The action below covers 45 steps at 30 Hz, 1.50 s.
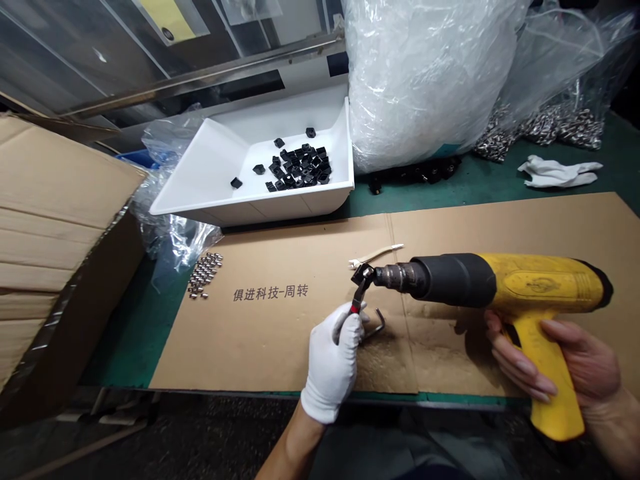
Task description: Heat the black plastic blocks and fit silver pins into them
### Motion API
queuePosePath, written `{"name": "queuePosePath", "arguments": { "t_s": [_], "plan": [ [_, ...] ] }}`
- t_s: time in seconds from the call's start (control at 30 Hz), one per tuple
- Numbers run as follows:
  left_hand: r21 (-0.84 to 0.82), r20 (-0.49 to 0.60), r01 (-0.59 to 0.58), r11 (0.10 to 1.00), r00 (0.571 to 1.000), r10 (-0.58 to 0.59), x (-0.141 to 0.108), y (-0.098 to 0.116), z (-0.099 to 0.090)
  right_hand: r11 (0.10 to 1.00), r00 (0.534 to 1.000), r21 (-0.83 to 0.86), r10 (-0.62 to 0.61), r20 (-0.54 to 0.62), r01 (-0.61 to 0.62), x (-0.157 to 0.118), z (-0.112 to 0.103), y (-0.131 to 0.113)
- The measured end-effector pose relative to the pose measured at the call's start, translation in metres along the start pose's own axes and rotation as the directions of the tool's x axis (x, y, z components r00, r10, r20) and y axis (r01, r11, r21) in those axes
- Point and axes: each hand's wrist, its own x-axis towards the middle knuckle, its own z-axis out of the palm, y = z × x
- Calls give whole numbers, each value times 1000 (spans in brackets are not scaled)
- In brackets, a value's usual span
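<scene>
"Yellow heat gun [530,283] in the bare right hand [555,360], was it?"

"Yes, that hand was wrapped round the handle [555,380], with the metal nozzle [400,277] pointing left."

"And the left hand [331,360]?"

"White-gloved and closed on red-banded pliers [356,300], which pinched a small black part [363,273] just beside the nozzle."

"What lay below them?"

"A cardboard sheet [280,333] printed with Chinese characters, a bent metal rod [376,327] near the glove, and a cluster of metal pieces [204,273] well to the left."

"Beyond that?"

"A white tray [200,183] holding a heap of black parts [297,167]."
</scene>
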Motion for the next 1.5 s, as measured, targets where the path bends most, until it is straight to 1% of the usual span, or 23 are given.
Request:
{"name": "queuePosePath", "arguments": {
  "t_s": [0.07, 0.13, 0.2, 0.23, 0.3, 0.37, 0.43, 0.5, 0.6, 0.67, 0.73, 0.87, 0.93, 1.1, 1.33, 1.43, 1.5],
  "plan": [
    [1, 0, 7, 1000, 1000, -7, 1, 3, 0, 1000, 1000, 5, -4, 4, 4, 0, 1, 0],
    [-36, 16, 33, 999, 999, -33, 4, 7, -4, 1000, 1000, 18, -7, 8, 7, 1, 1, 0],
    [-134, 86, 103, 986, 992, -92, 10, 10, -13, 999, 1000, 34, -11, 7, 11, 1, 1, 1],
    [-200, 147, 163, 966, 980, -134, 13, 11, -19, 999, 1000, 41, -15, 6, 14, 1, 1, 2],
    [-311, 302, 292, 905, 933, -197, 21, 11, -32, 998, 999, 55, -33, 10, 33, 2, 0, 3],
    [-360, 448, 388, 848, 870, -208, 29, 10, -45, 997, 999, 67, -44, 19, 42, 1, -1, 3],
    [-354, 557, 435, 828, 809, -187, 36, 8, -56, 996, 999, 79, -38, 26, 36, 0, -2, 3],
    [-320, 636, 463, 826, 752, -175, 41, 5, -64, 997, 999, 82, -18, 30, 16, -1, -5, 3],
    [-263, 715, 492, 830, 677, -174, 47, 1, -71, 999, 999, 51, 5, 41, -8, -2, -9, 3],
    [-245, 754, 508, 826, 635, -168, 50, -1, -73, 999, 998, 33, 3, 62, -6, -2, -11, 4],
    [-241, 781, 522, 818, 605, -156, 52, -2, -75, 1000, 997, 25, -10, 74, 8, -1, -12, 6],
    [-208, 815, 548, 810, 555, -167, 56, -1, -78, 1000, 999, 13, -3, 35, 3, -2, -8, 7],
    [-198, 825, 557, 807, 540, -170, 57, -1, -79, 1000, 1000, 8, -1, 19, 1, -3, -7, 7],
    [-180, 829, 571, 801, 527, -189, 59, 0, -79, 999, 1000, -19, -26, -3, 26, -4, -9, 7],
    [-189, 824, 580, 792, 532, -193, 58, -1, -79, 1000, 999, 17, -27, 24, 27, -3, -1, 6],
    [-173, 820, 575, 800, 533, -206, 58, 1, -80, 1000, 1000, 3, -16, -1, 16, -3, 3, 4],
    [-150, 813, 571, 807, 535, -228, 57, 2, -81, 1000, 999, -15, -5, -41, 4, -3, 5, 3]
  ]
}}
